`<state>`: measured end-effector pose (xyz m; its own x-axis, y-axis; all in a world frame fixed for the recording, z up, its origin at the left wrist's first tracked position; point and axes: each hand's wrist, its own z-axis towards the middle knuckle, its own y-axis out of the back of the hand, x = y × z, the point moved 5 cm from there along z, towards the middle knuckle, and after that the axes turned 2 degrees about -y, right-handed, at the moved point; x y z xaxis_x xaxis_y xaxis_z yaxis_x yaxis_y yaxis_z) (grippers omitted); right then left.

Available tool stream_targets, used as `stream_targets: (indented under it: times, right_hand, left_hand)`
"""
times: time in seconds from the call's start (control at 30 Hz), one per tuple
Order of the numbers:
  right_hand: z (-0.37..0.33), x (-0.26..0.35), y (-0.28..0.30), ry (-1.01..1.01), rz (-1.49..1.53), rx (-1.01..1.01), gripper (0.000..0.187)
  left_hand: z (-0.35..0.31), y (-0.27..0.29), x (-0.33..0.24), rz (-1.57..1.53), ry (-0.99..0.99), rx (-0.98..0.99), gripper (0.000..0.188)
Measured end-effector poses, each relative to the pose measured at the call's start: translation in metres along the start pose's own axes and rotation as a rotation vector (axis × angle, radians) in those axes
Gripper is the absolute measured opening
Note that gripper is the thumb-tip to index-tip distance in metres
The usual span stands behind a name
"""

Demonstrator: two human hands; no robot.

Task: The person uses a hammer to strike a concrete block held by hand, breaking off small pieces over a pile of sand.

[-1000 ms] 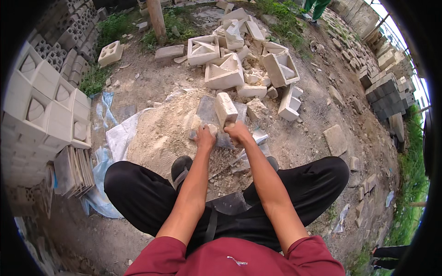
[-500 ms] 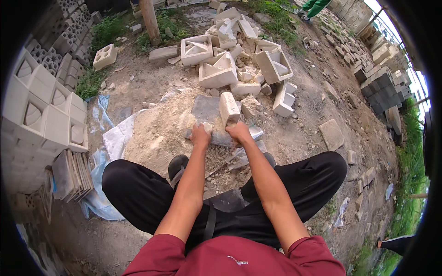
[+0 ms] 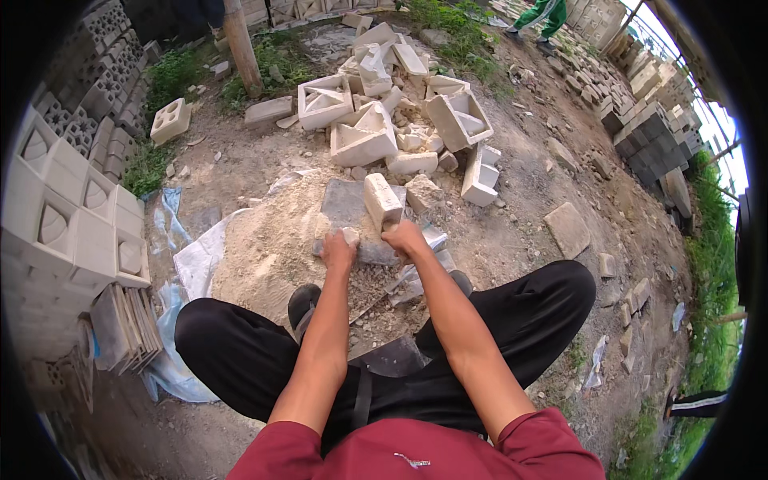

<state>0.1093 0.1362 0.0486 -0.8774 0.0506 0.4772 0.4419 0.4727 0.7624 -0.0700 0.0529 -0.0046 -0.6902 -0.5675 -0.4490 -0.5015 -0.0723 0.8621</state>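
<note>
In front of my crouched legs, a flat grey slab (image 3: 342,200) lies among pale crumbs. My left hand (image 3: 338,251) is closed around a small pale stone chunk (image 3: 350,236) at the slab's near edge. My right hand (image 3: 406,242) grips the near end of a whitish oblong block (image 3: 382,196), which points away from me over the slab's right side. My fingers cover that end, so how the block is gripped is partly hidden. Left of the slab spreads a heap of sandy crushed material (image 3: 268,232). A rough broken lump (image 3: 424,194) sits just right of the block.
Beyond the slab rises a pile of broken moulded blocks (image 3: 364,136). Patterned blocks (image 3: 88,232) are stacked at the left, near leaning thin boards (image 3: 128,328). A wooden post (image 3: 242,48) stands far left. A person in green trousers (image 3: 548,16) is at the far right.
The whole view has shifted a little left and down. Both hands keep their hold, near the same spots over the slab. The feet of the person in green are farther apart.
</note>
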Motion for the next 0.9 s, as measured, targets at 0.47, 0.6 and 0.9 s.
stream_targets:
  times: [0.47,0.6,0.9]
  right_hand:
    - [-0.040,-0.022,-0.035,-0.089,0.020,0.010,0.060]
    - [-0.036,-0.032,-0.044,-0.107,0.106,-0.085,0.062]
    - [-0.036,-0.040,-0.049,-0.103,0.194,-0.170,0.053]
  left_hand:
    - [0.009,0.007,0.009,-0.260,-0.043,-0.053,0.044]
    - [0.006,0.004,0.000,-0.398,-0.084,-0.143,0.040]
    - [0.014,-0.007,-0.004,-0.712,-0.071,-0.065,0.035]
